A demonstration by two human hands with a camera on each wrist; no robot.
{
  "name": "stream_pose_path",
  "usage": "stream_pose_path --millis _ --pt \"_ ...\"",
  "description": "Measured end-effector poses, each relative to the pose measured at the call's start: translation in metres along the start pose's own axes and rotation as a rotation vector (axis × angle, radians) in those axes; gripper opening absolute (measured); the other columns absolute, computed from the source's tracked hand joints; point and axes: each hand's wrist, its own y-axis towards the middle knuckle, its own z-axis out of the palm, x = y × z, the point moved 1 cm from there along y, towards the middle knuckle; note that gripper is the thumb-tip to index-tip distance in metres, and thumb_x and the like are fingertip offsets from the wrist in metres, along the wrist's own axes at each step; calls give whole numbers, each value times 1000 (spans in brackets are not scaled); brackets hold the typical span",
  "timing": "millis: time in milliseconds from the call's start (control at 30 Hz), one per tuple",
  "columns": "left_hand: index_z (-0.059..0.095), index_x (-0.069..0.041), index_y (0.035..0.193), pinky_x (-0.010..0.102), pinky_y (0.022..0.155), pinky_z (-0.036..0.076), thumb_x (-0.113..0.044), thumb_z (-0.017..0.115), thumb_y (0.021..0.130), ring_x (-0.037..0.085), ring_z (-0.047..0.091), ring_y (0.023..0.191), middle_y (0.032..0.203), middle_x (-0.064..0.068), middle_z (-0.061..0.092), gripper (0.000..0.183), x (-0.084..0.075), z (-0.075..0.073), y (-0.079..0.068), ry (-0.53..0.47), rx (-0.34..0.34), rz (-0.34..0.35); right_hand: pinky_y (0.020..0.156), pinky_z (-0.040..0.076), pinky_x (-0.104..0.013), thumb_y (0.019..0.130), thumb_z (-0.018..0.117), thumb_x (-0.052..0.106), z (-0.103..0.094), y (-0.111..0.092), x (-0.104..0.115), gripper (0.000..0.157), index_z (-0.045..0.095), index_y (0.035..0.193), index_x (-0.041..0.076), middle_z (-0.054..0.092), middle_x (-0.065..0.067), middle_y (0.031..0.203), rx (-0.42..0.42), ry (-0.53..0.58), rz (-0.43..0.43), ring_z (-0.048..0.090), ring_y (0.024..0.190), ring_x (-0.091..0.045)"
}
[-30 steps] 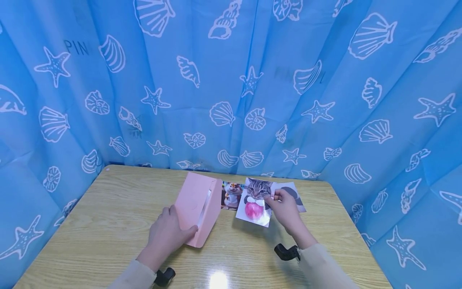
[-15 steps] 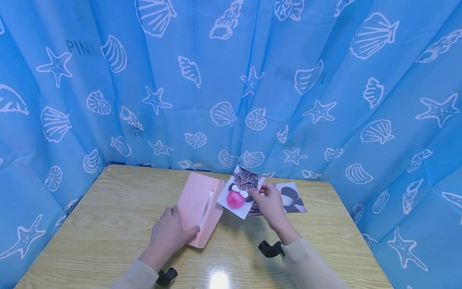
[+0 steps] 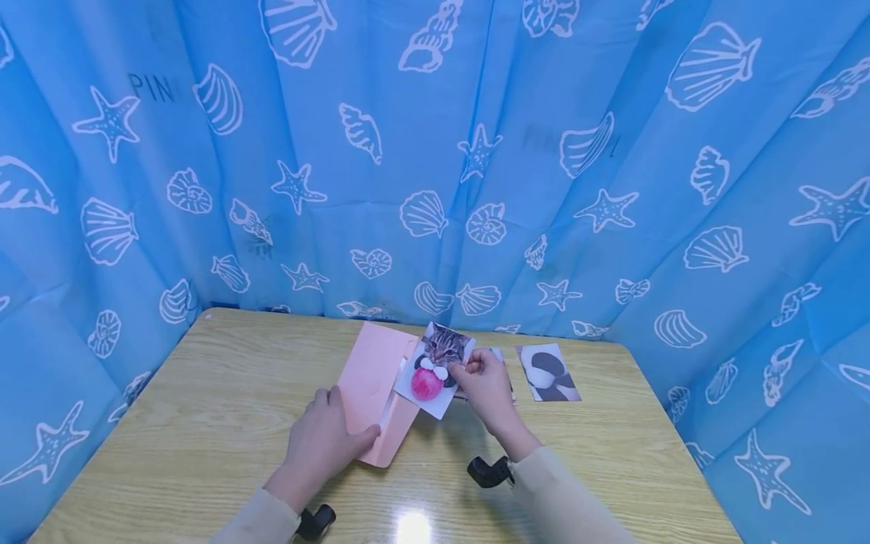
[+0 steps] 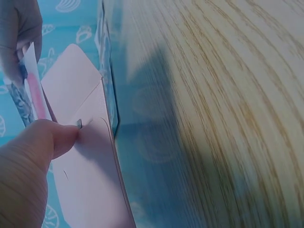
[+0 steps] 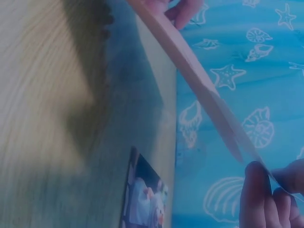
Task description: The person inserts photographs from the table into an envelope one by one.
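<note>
My left hand [image 3: 325,438] grips a pink envelope [image 3: 367,370], with the thumb on its face near the open slot. My right hand [image 3: 488,389] pinches a square photo card of a cat with a pink ball [image 3: 435,366] by its right edge. The card's left edge lies over the envelope's mouth in the head view; whether any of it is inside, I cannot tell. The right wrist view shows the envelope [image 5: 190,66] edge-on, with the card's edge against its end. A second photo [image 5: 142,199] lies on the table, mostly hidden behind my right hand in the head view.
To the right on the wooden table [image 3: 238,378] lies another photo card with grey and white shapes [image 3: 549,372]. A blue curtain with white shells and starfish [image 3: 421,151] hangs behind the table and along its sides.
My right hand has carried the cat photo leftward from over the other photos to the envelope's mouth, and the card has tilted. The left hand and envelope have stayed nearly still.
</note>
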Motion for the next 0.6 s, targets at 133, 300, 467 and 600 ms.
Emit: stream_pose_path --millis 133,300,467,600 --pt "41 14 133 48 73 53 -68 70 69 34 58 93 114 25 51 108 -1 0 0 3 -10 8 53 51 -29 84 73 12 6 -2 -2 21 54 87 3 55 -6 73 33 -11 -7 55 59 -14" --pt "42 14 132 48 74 53 -68 69 70 34 57 92 113 25 51 107 -2 0 1 5 -15 15 59 55 -41 83 73 10 11 -9 -1 21 53 84 3 54 -6 70 89 -26 -16 58 56 -17" --pt "41 13 133 49 75 53 -67 70 70 34 57 93 115 25 51 106 -3 1 1 7 -14 7 57 54 -42 82 73 8 15 -13 -2 23 51 80 4 52 -4 66 141 -45 -17 55 54 -16" --pt "42 14 133 49 74 53 -67 70 70 34 57 93 114 25 51 106 -3 1 0 14 -23 16 59 55 -47 82 74 5 20 -14 -4 24 49 80 1 50 -3 64 200 -5 -18 54 53 -14"
